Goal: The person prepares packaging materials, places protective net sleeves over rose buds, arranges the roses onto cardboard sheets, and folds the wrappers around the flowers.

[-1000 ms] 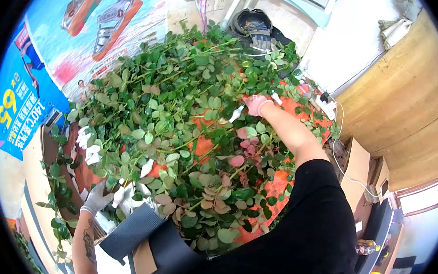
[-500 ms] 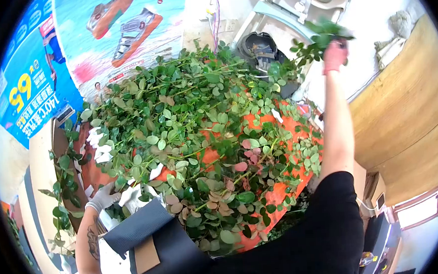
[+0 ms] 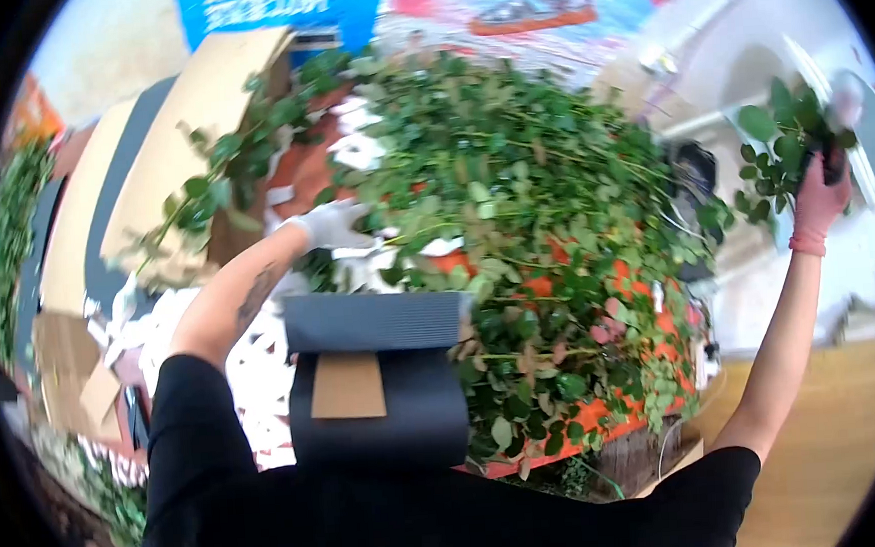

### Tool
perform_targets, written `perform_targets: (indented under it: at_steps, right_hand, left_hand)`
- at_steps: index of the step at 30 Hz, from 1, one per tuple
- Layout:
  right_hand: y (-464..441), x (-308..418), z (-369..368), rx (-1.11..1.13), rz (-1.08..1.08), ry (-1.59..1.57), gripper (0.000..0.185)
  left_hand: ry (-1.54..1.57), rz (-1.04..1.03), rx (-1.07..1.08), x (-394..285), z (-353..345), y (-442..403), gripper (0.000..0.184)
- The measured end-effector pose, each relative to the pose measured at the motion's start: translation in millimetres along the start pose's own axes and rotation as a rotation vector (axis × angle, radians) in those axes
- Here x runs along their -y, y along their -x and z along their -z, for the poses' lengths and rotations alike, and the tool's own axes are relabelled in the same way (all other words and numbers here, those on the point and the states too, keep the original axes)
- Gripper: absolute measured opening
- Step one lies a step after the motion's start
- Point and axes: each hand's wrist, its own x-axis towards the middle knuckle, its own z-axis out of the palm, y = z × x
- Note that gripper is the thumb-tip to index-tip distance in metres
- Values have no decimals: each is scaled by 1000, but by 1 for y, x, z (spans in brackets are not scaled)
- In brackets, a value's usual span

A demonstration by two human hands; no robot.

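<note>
My right hand (image 3: 820,200), in a pink glove, is held out at the far right, closed round the stems of a small bunch of leafy rose stems (image 3: 778,147). A pale, blurred shape that may be a bloom shows at its top. My left hand (image 3: 334,226), in a white glove, has its fingers stretched out over the near left side of the leafy stems (image 3: 511,159). White paper pieces (image 3: 367,273) lie just under and beside it. I see nothing held in the left hand.
A black padded board (image 3: 379,427) with a ribbed flap (image 3: 375,320) stands against my body. Cardboard (image 3: 185,159) with a leafy branch (image 3: 230,156) rises at the left. A pale plastic chair-like frame (image 3: 826,79) stands beyond the right hand. A dark object (image 3: 692,170) sits at the table's right end.
My view has swung to the left, and blurred a little. The right hand still holds its bunch, now lower beside the pale frame. The left hand has stretched forward with its fingers extended.
</note>
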Motion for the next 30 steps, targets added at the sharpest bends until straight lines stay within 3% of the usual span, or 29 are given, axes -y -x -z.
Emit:
perform_targets:
  at_steps: [2,5,8,10,12,14,15,16,19,21,22,25,28,30]
  right_hand:
    - [15,73,-61,193,321,109,29]
    - [44,152,-156,535,611,308,31]
    - [101,180,-268,676,840,38,31]
    - [139,213,-323,990,687,77,30]
    - [172,229,-384,1445,423,-13,52]
    - [238,214,-434,1365,322,-143,86]
    - [239,223,-446,1595,293,-48,111]
    - [249,224,-446,1546,394,-29,109]
    - [259,242,-436,1572,435,133,111]
    - [256,252,-421,1532,519,213,101]
    - [272,253,-405,1377,697,329,79]
    - [278,240,-414,1190,585,148,57]
    - [244,233,-414,1266,370,37,56]
    - [207,228,-393,1186,271,106,51]
  left_hand:
    - [-72,-149,-126,4,-12,-7,69]
    - [-80,-135,-103,-3,-16,-13,61]
    - [-82,-91,-111,-6,-23,-12,58]
    - [-136,-55,-37,-15,-16,-10,56]
    - [-103,0,-31,-15,-18,-9,59]
    - [-82,-6,-74,-13,-21,-7,61]
    - [-81,6,-71,-8,-21,-9,61]
    - [-73,-16,-71,-7,-23,-10,61]
    - [-49,-30,-66,-6,-26,-8,61]
    - [-55,-15,-11,-11,-16,-8,61]
    - [-67,-28,-13,-15,-18,-11,61]
    - [-85,7,-44,-11,-25,-14,61]
    - [-108,-26,-30,-12,-23,-10,62]
    - [-101,-41,-47,-7,-25,-8,62]
